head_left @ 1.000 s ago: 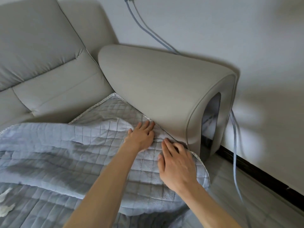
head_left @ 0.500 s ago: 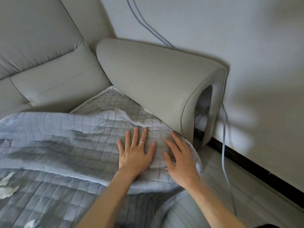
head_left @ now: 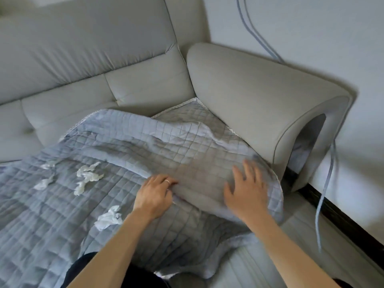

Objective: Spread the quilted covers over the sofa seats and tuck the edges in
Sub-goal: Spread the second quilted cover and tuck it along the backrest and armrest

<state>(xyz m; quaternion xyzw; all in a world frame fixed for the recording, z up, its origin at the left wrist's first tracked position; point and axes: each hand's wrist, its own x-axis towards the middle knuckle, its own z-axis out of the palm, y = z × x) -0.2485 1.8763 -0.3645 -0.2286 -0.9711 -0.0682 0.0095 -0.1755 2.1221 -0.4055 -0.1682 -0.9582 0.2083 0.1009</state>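
A blue-grey quilted cover (head_left: 193,150) lies over the sofa seat against the grey armrest (head_left: 259,104), its lace edge running along the armrest base. Its left edge overlaps a second quilted cover (head_left: 41,215) that spreads across the seat to the left. My left hand (head_left: 154,196), with a ring on one finger, has its fingers curled on the folded edge where the two covers meet. My right hand (head_left: 247,190) lies flat and spread on the cover near the seat's front right corner, blurred by motion.
Several crumpled white scraps (head_left: 88,176) lie on the left cover. The grey sofa back (head_left: 87,59) rises behind. Blue-grey cables (head_left: 326,196) hang down the wall (head_left: 311,28) past the armrest to the pale floor (head_left: 311,252).
Both hands have drawn back from the armrest crease toward the front of the seat. The left hand went from flat to curled on the cover's edge. The view has swung left.
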